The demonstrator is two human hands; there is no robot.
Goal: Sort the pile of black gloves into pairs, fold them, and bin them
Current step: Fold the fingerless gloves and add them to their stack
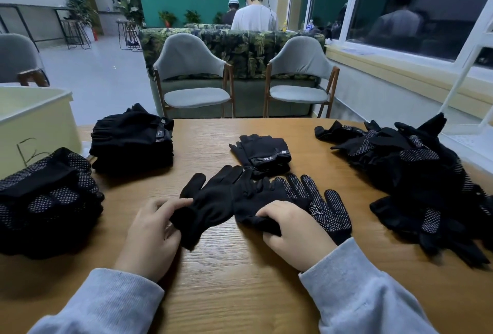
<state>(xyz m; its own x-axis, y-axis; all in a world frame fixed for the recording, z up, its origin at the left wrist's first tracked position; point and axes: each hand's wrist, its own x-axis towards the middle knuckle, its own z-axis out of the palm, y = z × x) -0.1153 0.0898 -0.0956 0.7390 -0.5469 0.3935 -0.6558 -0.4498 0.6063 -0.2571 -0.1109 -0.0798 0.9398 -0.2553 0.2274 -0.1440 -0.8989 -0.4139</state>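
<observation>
Two black gloves are laid side by side at the lower centre of the frame, on a wooden table (pixel 240 280). The plain glove (pixel 210 200) on the left is pinched at its cuff by the left hand (pixel 152 235), the grip closed round the fabric with the thumb and forefinger on top. The glove on the right, a dotted glove (pixel 320 205) with its white-dotted palm turned up and its cuff folded over, is held at the cuff by the right hand (pixel 290 232), the fingers curled over the black edge. The fingertips of both gloves point toward the top of the frame, and the two gloves touch in the middle.

Just above them, at the centre of the frame, a folded pair (pixel 262 153) with a small label is seen. An unsorted pile (pixel 416 173) of black gloves, many with dotted palms, is spread along the right side of the table. At the upper left of the table a stack of plain folded gloves (pixel 133 141) is placed, and at the left edge a stack of dotted folded gloves (pixel 48 195) is seen. A pale bin (pixel 37 120) stands at the far left, behind the stacks. Two grey chairs (pixel 194 77) are set beyond the table.
</observation>
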